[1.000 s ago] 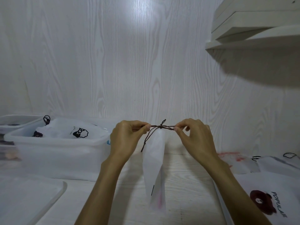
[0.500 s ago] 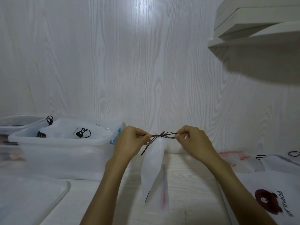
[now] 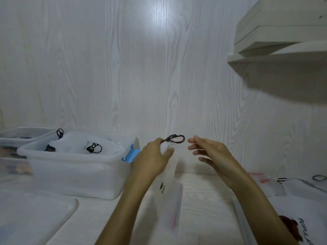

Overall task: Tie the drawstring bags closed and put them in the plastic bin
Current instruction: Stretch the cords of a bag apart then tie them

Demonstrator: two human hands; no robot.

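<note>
Soft, even light fills the scene, with a bright glare patch high on the wood-grain wall (image 3: 164,20) and a dark shadow under the shelf (image 3: 283,55). Both forearms, the hanging drawstring bag (image 3: 168,200) and the lower corners are motion-blurred, and the wide lens bows the edges.

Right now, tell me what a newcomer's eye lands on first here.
The two hands mid-frame: the left hand pinches the dark drawstring loop of a hanging translucent bag, while the right hand is open beside it. To the left, the plastic bin already holds a bag with a black print.
</note>
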